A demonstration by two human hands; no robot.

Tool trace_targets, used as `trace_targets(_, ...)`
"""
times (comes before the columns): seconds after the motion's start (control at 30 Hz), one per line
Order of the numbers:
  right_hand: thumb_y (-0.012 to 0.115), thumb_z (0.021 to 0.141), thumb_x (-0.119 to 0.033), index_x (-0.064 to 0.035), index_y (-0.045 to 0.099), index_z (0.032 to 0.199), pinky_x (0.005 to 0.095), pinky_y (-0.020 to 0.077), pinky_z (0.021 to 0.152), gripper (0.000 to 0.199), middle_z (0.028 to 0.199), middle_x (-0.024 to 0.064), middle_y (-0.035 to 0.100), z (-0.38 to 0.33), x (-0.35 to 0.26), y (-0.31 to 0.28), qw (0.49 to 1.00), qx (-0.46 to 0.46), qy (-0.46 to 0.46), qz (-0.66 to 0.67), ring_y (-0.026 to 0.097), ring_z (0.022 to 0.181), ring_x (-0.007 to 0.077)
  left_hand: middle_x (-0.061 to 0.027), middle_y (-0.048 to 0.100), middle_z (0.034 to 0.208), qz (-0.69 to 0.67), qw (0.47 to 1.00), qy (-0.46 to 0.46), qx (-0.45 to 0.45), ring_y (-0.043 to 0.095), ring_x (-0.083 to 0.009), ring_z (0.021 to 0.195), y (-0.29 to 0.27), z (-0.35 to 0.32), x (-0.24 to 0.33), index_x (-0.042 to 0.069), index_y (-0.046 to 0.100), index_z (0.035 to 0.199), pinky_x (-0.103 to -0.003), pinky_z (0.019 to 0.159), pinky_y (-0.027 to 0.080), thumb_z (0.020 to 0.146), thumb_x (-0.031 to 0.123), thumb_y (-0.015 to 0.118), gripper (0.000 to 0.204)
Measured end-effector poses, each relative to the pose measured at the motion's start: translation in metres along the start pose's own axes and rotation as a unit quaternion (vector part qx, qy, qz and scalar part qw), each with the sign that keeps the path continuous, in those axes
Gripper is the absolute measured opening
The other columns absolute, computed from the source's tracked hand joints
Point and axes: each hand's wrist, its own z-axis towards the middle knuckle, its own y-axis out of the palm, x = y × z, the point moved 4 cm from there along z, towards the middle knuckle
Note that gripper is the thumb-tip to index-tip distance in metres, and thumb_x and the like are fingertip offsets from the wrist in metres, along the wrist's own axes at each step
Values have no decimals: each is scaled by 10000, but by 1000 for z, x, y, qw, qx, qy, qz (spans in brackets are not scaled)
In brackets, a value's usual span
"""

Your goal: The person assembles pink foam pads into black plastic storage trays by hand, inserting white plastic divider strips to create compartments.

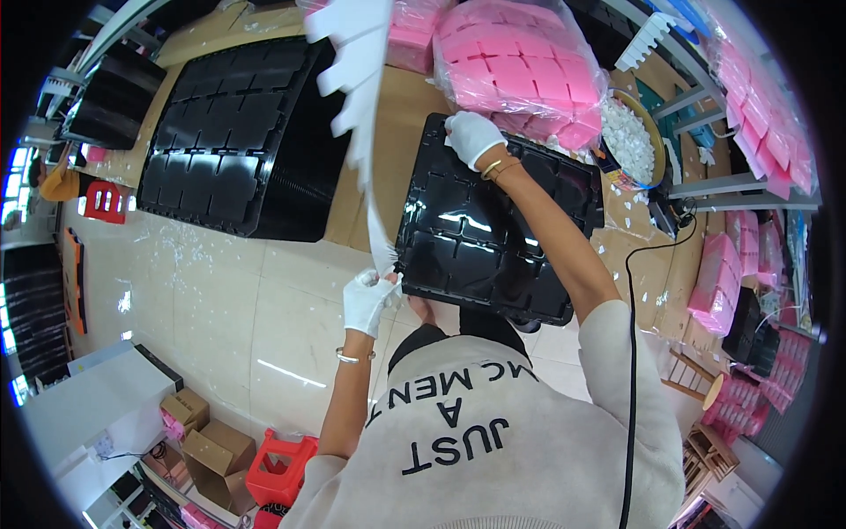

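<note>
A black plastic tray (529, 264) with molded compartments lies in front of me on the brown cardboard-covered bench. My left hand (364, 304), in a white glove, is pinched closed at the tray's near left corner. A long white strip (359, 97) with a notched edge runs from the top of the view down to those fingers, and its lower end seems to be between them. At the far left corner of the tray is my right hand (474, 139), also gloved in white. Its fingers are bent down and closed on the rim; whatever is beneath them is hidden.
A tall stack of black trays (238, 141) stands left on the bench. Behind my tray sits a plastic-wrapped pile of pink foam (520, 66). A round bin of white scraps (627, 145) is at right. A black cable (631, 353) hangs over my right side; a red stool (280, 472) stands lower left.
</note>
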Motion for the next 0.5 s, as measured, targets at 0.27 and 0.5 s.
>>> trace_targets(0.27, 615, 842, -138, -66, 701, 858, 450, 517, 804, 114, 902, 184, 665, -48, -41, -8, 985, 44, 88, 140, 640, 895, 364, 30, 521, 614, 35, 999, 25, -2, 402, -45, 513, 2, 3, 9, 21, 615, 730, -246, 469, 307, 839, 154, 777, 236)
trace_targets(0.5, 645, 869, -212, -84, 687, 998, 336, 537, 737, 187, 855, 135, 709, -178, -152, -37, 886, -43, 220, 405, 696, 787, 293, 21, 560, 662, -14, 999, 34, -15, 429, -40, 559, 2, -18, 9, 32, 636, 749, -230, 496, 328, 836, 99, 757, 163)
